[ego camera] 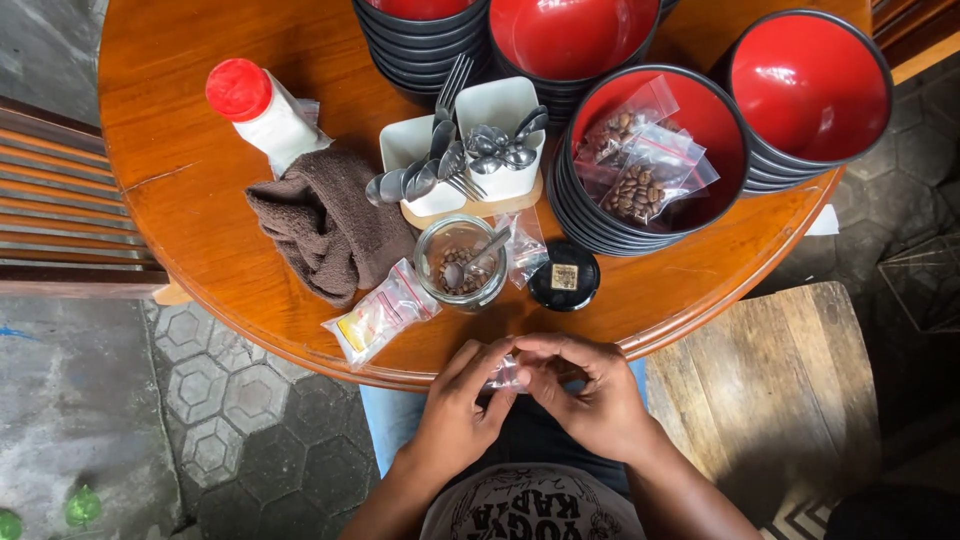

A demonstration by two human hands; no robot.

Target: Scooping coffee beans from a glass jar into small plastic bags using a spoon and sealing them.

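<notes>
A small clear bag (506,376) is pinched between both hands, left (462,405) and right (590,392).

You hold a small clear plastic bag (505,377) between both hands, just past the near edge of the round wooden table and above your lap. It is see-through, crumpled and mostly hidden by your fingers. Your left hand (458,408) pinches its left side; your right hand (590,395) pinches its top and right side. What is inside cannot be made out.
</notes>
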